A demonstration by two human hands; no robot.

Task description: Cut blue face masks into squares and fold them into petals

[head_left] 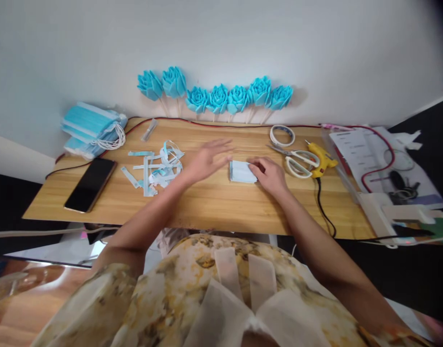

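Note:
A small folded stack of pale blue mask fabric [241, 172] lies on the wooden table [207, 202]. My right hand [269, 174] rests at its right edge, fingers curled and touching the stack. Just left of the stack, my left hand [207, 158] hovers flat over the table with fingers stretched out and holds nothing. A heap of cut blue and white mask strips [156, 167] lies to the left of that hand.
Blue fabric roses on sticks [221, 96] lean against the wall. A pile of face masks [93, 127] and a black phone [91, 184] sit at the left. Tape roll [282, 135], scissors [296, 160] and a yellow glue gun [322, 159] lie at the right, beside papers and cables.

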